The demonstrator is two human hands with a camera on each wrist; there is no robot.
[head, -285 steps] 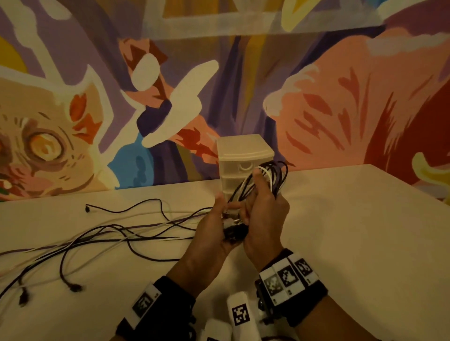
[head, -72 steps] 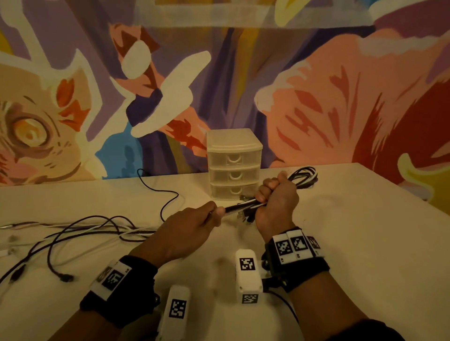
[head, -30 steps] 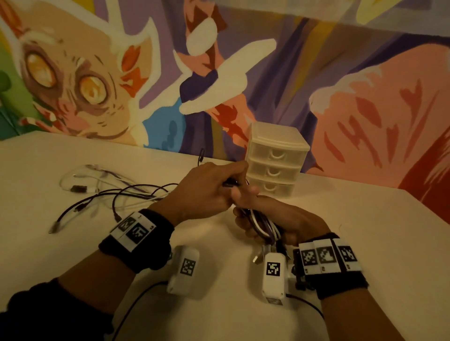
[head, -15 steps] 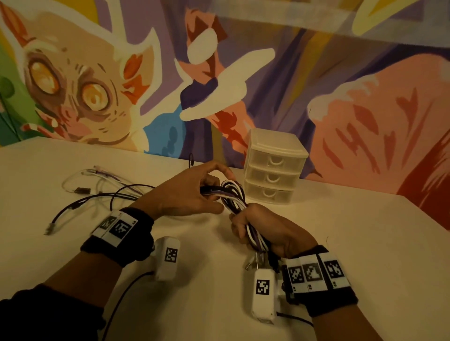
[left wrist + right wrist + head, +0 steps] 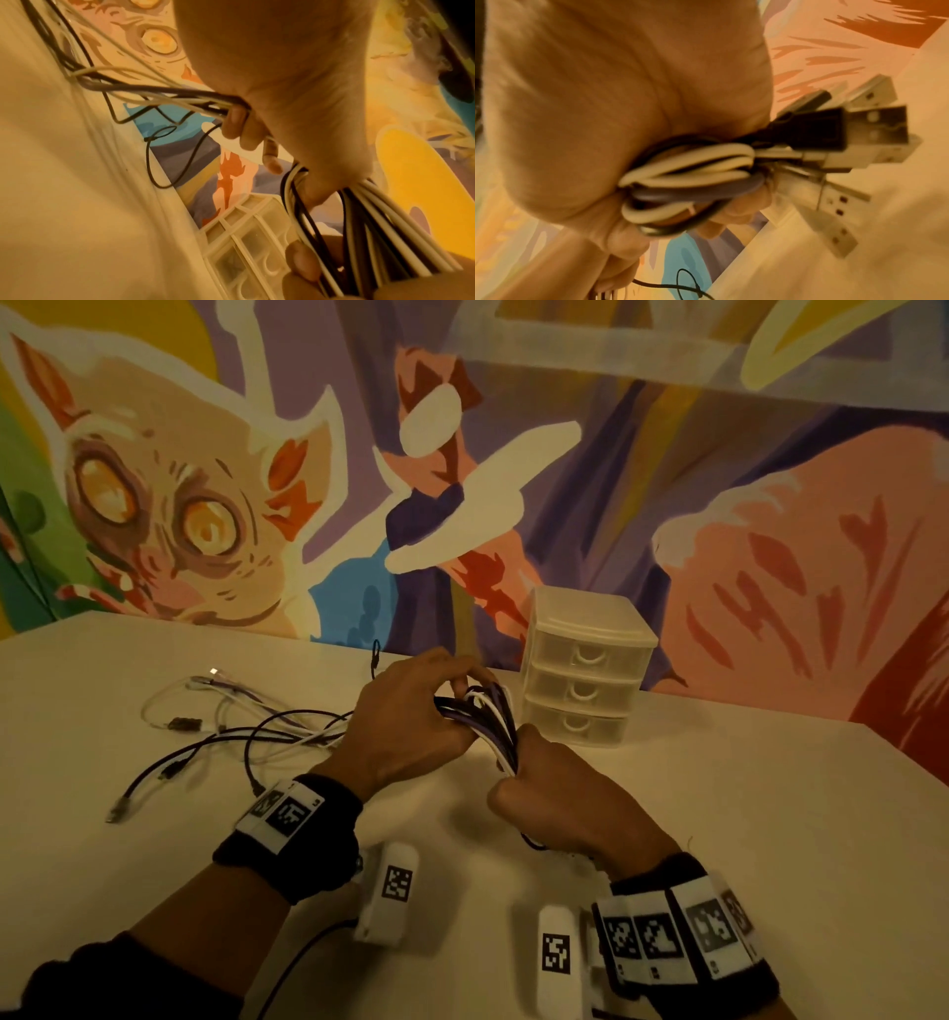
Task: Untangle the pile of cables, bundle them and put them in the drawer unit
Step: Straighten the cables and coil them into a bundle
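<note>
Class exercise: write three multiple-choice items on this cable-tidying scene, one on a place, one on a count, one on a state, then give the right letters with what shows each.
1. Where does the drawer unit stand?
A. by the wall, beyond the hands
B. at the table's near edge
C. on the floor

2. How many drawers has it?
A. two
B. three
C. five

3. What state is the cable bundle in?
A. lying loose on the table
B. inside a drawer
C. held in the grip of both hands

Answers: 1 A, it stands against the mural wall. 2 B, three handled fronts are stacked. 3 C, the left hand and right hand both hold it, while other loose cables lie on the table.
</note>
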